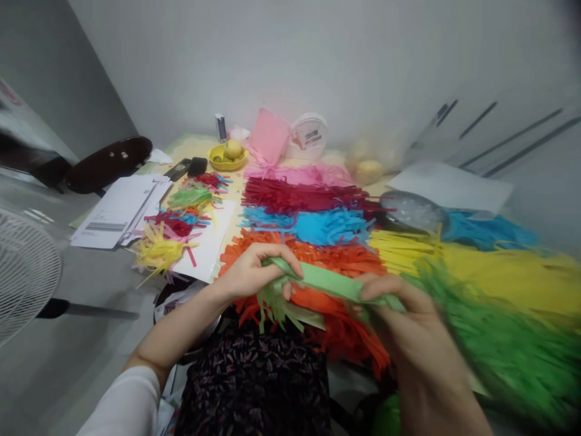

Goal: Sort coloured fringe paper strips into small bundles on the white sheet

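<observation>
A light green strip of fringed tissue paper [331,282] stretches between my two hands above the table's front edge. My left hand [261,269] pinches its left end, where cut fringe hangs down below the fingers. My right hand [399,300] grips the other end, thumb on top; its fingers underneath are partly hidden. Right below the strip lies a heap of orange fringed paper [349,257]. Green fringed paper [512,339] spreads at the right, close to my right hand, blurred.
Blue [333,225], dark red [304,195] and yellow fringe [503,272] lie in rows. Small mixed tassels [186,200] and white papers [122,206] are at left. Behind stand a yellow fruit bowl [216,162] and white tub [306,136]. A fan [27,275] stands left.
</observation>
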Demonstrator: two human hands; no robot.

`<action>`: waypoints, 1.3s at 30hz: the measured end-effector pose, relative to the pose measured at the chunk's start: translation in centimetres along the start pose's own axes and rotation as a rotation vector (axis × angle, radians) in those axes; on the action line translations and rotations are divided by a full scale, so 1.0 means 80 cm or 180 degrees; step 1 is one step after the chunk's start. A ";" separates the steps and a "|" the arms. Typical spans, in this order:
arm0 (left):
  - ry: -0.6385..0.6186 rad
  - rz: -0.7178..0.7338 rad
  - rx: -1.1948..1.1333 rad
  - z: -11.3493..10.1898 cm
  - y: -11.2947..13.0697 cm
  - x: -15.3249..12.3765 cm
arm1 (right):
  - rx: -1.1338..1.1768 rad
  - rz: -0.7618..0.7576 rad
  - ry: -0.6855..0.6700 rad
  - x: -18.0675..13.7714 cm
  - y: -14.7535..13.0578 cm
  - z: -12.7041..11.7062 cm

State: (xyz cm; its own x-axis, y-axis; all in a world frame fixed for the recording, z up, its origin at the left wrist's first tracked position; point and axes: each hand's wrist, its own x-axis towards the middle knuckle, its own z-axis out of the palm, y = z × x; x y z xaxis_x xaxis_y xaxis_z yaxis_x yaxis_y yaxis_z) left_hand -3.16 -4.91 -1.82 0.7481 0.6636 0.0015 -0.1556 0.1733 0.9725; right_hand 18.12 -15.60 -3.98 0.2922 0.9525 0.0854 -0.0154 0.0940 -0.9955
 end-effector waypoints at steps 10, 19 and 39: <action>0.0072 0.0178 0.0517 0.004 0.009 -0.006 | -0.0071 -0.0056 0.0059 0.003 0.008 0.004; 0.0546 0.0657 0.2237 0.006 0.007 -0.008 | -0.1278 -0.0507 0.0174 0.003 -0.012 0.015; 0.0205 0.0022 0.0043 0.010 0.004 -0.011 | -0.0371 0.0016 0.0585 -0.013 -0.001 0.018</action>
State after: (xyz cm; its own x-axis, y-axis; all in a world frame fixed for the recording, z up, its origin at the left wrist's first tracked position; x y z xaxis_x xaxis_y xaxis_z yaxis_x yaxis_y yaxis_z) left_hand -3.35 -6.02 -1.33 0.7039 0.7102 -0.0063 -0.1516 0.1589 0.9756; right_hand 16.43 -16.18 -3.95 0.4619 0.8831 0.0821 0.0904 0.0452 -0.9949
